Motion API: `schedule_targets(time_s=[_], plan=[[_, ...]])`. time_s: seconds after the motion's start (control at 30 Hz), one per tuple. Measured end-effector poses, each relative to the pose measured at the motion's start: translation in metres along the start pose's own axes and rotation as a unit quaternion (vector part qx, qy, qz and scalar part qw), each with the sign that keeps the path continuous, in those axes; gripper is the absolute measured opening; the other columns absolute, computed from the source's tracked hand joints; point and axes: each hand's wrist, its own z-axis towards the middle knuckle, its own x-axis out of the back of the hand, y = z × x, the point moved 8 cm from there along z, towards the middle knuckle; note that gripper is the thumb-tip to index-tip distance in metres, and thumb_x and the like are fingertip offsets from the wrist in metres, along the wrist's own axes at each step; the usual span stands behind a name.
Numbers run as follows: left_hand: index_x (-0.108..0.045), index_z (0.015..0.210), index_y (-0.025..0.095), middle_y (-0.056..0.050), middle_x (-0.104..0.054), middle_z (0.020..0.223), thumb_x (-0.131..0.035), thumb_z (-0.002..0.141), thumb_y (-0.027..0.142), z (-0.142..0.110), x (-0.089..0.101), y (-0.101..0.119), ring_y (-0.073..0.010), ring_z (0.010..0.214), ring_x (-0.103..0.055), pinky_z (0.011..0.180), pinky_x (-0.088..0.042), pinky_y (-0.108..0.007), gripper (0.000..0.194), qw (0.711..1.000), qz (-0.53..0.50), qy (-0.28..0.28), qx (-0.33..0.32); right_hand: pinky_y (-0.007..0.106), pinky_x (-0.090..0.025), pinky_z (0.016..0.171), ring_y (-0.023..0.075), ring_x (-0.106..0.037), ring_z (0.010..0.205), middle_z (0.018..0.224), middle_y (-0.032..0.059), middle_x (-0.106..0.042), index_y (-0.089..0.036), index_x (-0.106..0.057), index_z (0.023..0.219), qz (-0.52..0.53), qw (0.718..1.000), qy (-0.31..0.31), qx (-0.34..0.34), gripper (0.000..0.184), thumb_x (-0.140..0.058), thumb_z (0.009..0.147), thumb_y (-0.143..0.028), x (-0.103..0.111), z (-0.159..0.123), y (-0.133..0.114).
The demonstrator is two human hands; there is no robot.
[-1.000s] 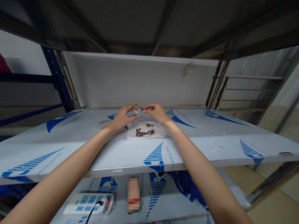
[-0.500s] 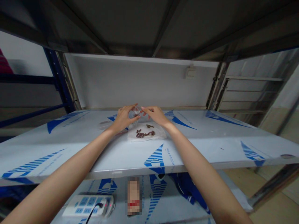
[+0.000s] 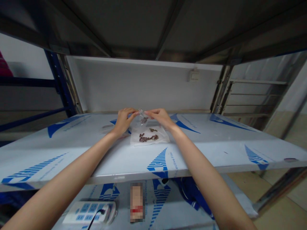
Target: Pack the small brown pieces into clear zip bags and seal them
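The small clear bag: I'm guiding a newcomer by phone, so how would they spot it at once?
Start at the upper film-covered shelf and find the white sheet with small dark pieces lying on it. Near the sheet's far edge, the small clear bag is held between the left hand and right hand. Unlike the loose pieces, it is see-through and hand-held.

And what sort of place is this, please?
Probably a dormitory room with bunk beds: a dark metal deck spans overhead, ladder-like metal rails show at right, and a blue metal frame stands at left.
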Motion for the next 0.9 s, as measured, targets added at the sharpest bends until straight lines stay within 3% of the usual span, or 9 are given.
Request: schedule_targets(time_s=[0.13, 0.27, 0.47, 0.67, 0.9], plan=[[-0.066, 0.076, 0.018, -0.005, -0.068, 0.084, -0.047, 0.08, 0.044, 0.002, 0.009, 0.003, -0.0195, 0.083, -0.058, 0.082, -0.041, -0.032, 0.032, 0.999, -0.041, 0.028, 0.01, 0.031, -0.047, 0.083, 0.0163, -0.064, 0.085, 0.093, 0.0081, -0.069, -0.014, -0.068, 0.092, 0.079, 0.996, -0.034, -0.015, 0.031, -0.072, 0.063, -0.023, -0.006, -0.001, 0.001], [-0.067, 0.076, 0.017, -0.006, -0.068, 0.083, -0.051, 0.078, 0.043, 0.001, 0.014, 0.002, -0.0192, 0.081, -0.059, 0.081, -0.042, -0.031, 0.031, 0.996, -0.065, 0.051, 0.015, 0.032, -0.047, 0.085, 0.0154, -0.065, 0.083, 0.093, 0.0085, -0.069, -0.013, -0.068, 0.087, 0.102, 0.995, -0.006, 0.003, 0.024, -0.068, 0.064, -0.011, -0.003, 0.0, -0.004], [-0.066, 0.075, 0.017, -0.005, -0.068, 0.082, -0.054, 0.076, 0.041, 0.0, 0.014, -0.003, -0.0194, 0.082, -0.059, 0.08, -0.043, -0.031, 0.027, 0.992, -0.101, 0.059, 0.051, 0.032, -0.047, 0.087, 0.0151, -0.064, 0.087, 0.091, 0.0071, -0.07, -0.014, -0.068, 0.084, 0.108, 0.993, 0.026, 0.027, 0.019, -0.066, 0.066, -0.01, 0.001, -0.001, -0.009], [-0.066, 0.074, 0.018, -0.005, -0.069, 0.081, -0.055, 0.074, 0.045, 0.0, 0.011, -0.004, -0.0202, 0.081, -0.06, 0.08, -0.044, -0.032, 0.029, 0.988, -0.129, 0.047, 0.074, 0.03, -0.05, 0.08, 0.0143, -0.065, 0.077, 0.085, 0.0056, -0.07, -0.014, -0.064, 0.098, 0.11, 0.994, 0.006, 0.006, 0.033, -0.066, 0.066, -0.011, -0.003, -0.001, -0.005], [-0.066, 0.074, 0.018, -0.006, -0.069, 0.082, -0.052, 0.075, 0.046, 0.001, 0.011, -0.004, -0.0208, 0.08, -0.06, 0.079, -0.044, -0.033, 0.031, 0.993, -0.086, 0.038, 0.067, 0.028, -0.049, 0.07, 0.0136, -0.062, 0.067, 0.069, 0.003, -0.067, -0.013, -0.064, 0.088, 0.083, 0.996, 0.034, -0.005, 0.023, -0.066, 0.065, -0.015, 0.002, -0.001, -0.004]])
